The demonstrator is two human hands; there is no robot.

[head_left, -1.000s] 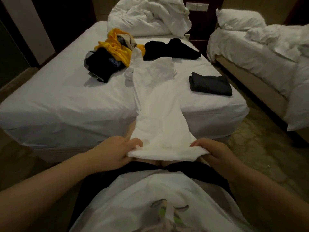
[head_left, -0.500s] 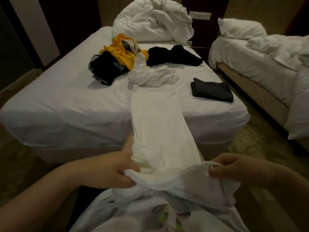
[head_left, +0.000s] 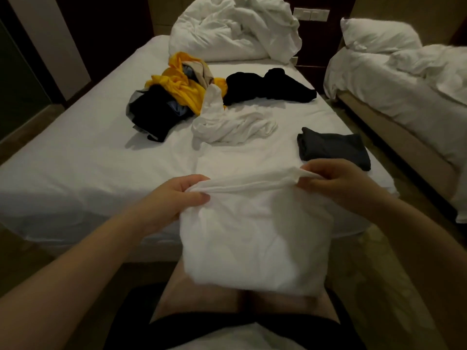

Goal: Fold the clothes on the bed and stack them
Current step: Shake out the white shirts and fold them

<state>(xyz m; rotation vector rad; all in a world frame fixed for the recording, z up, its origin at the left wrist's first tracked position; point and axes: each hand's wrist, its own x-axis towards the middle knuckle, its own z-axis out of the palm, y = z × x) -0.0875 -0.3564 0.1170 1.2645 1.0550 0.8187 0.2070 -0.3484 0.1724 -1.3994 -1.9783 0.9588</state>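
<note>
The white garment (head_left: 255, 236) hangs doubled at the bed (head_left: 75, 160) edge; folded dark-grey piece (head_left: 333, 147) lies right, yellow-black heap (head_left: 174, 97) beyond.

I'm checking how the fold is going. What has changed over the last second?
The left hand and right hand kept their grip on the near edge of the white garment and carried it up and forward, from waist to over the bed edge; the cloth now hangs doubled below them. Its far end bunched up. The folded dark garment, yellow and black pile and black garment stayed put.
</note>
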